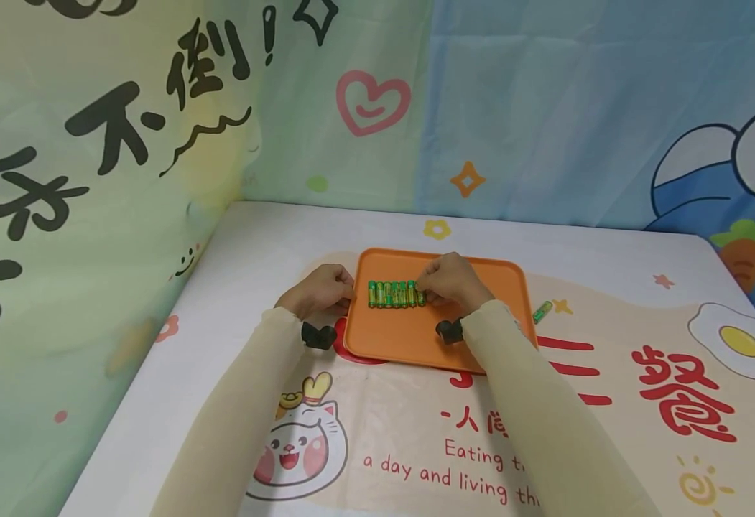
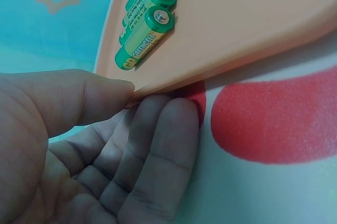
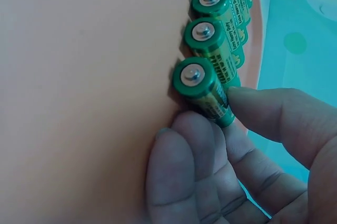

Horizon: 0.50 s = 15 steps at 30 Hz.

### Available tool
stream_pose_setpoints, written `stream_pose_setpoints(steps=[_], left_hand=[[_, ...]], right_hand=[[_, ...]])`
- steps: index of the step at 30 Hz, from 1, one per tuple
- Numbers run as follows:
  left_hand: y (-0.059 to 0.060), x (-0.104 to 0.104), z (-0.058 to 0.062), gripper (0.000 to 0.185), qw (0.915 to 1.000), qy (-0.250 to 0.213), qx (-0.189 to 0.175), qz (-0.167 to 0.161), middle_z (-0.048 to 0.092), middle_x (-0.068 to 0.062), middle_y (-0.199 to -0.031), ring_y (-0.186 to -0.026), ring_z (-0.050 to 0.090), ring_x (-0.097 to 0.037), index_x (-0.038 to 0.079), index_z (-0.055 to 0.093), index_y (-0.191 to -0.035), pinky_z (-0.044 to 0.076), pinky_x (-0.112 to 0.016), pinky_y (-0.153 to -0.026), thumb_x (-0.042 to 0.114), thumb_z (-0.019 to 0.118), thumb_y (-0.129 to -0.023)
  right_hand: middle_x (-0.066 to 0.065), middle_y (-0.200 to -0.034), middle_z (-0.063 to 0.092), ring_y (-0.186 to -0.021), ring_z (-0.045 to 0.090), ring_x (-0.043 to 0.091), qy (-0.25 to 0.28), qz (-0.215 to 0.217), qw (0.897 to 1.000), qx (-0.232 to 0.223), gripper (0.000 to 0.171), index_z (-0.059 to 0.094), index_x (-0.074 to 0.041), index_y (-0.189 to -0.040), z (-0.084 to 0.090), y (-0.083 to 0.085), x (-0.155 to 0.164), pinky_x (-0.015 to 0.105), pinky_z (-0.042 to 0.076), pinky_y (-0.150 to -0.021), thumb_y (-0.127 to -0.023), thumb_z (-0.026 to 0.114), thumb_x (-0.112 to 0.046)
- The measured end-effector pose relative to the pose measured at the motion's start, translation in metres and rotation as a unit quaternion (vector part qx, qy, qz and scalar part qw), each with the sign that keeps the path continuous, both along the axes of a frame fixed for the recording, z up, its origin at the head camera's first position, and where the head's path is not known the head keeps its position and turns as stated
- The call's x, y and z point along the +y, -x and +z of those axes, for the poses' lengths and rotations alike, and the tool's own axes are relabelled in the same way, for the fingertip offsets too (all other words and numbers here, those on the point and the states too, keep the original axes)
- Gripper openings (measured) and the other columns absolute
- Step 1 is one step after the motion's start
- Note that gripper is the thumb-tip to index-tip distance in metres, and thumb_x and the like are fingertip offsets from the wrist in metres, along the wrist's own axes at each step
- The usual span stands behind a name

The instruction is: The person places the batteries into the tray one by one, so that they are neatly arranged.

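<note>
Several green and gold batteries [image 1: 388, 294] lie side by side in a row on an orange tray [image 1: 403, 337]. At the right end of that row, my right hand [image 1: 452, 280] pinches the last battery [image 3: 202, 87] between thumb and fingers, close beside its neighbour. My left hand [image 1: 322, 289] grips the tray's left edge, its thumb [image 2: 105, 95] at the rim and its fingers beneath. The left wrist view shows the nearest battery [image 2: 145, 37] lying just inside that edge, labelled GREENCELL.
One loose battery [image 1: 542, 311] lies on the printed tablecloth [image 1: 610, 287], just off the tray's right side. A printed fabric backdrop [image 1: 545, 108] rises behind the table and along its left side. Black wrist devices [image 1: 319, 335] sit at both cuffs.
</note>
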<state>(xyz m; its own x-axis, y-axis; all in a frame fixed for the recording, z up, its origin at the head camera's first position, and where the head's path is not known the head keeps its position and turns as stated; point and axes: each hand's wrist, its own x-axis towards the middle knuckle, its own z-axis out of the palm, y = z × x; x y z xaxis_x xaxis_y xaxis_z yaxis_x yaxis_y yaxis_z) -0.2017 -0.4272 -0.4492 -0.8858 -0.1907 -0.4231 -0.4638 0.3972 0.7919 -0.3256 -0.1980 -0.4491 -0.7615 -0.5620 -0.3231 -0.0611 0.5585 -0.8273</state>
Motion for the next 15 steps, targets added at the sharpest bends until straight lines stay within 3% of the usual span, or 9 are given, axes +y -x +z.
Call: stream_pose_setpoints(steps=[4, 10, 15], left_hand=[[0.0, -0.001, 0.0, 0.011, 1.0, -0.004, 0.007, 0.002, 0.065, -0.014, -0.103, -0.085, 0.068, -0.021, 0.0, 0.056, -0.108, 0.061, -0.03, -0.079, 0.008, 0.061, -0.101], [0.0, 0.0, -0.004, 0.008, 0.9998, -0.014, 0.016, -0.003, 0.065, -0.014, -0.099, -0.082, 0.068, -0.021, 0.0, 0.057, -0.105, 0.061, -0.031, -0.079, 0.005, 0.06, -0.1], [0.0, -0.002, -0.005, 0.008, 0.9998, -0.01, 0.018, -0.002, 0.065, -0.014, -0.1, -0.082, 0.069, -0.02, 0.0, 0.056, -0.104, 0.061, -0.031, -0.078, 0.007, 0.06, -0.1]], right_hand=[[0.008, -0.088, 0.069, -0.075, 0.066, 0.022, -0.003, 0.003, 1.0, 0.011, 0.024, 0.064, -0.008, -0.073, -0.001, 0.002, 0.001, 0.035, 0.06, -0.074, -0.097, 0.067, -0.012], [0.005, -0.063, 0.057, -0.068, 0.061, 0.023, -0.012, 0.016, 0.999, 0.03, 0.037, 0.048, -0.013, -0.064, -0.003, 0.003, 0.01, 0.034, 0.053, -0.071, -0.096, 0.065, -0.015], [0.009, -0.076, 0.064, -0.076, 0.065, 0.025, 0.006, 0.004, 1.0, 0.028, 0.021, 0.064, -0.003, -0.077, 0.0, 0.007, 0.02, 0.035, 0.058, -0.074, -0.095, 0.064, -0.014]])
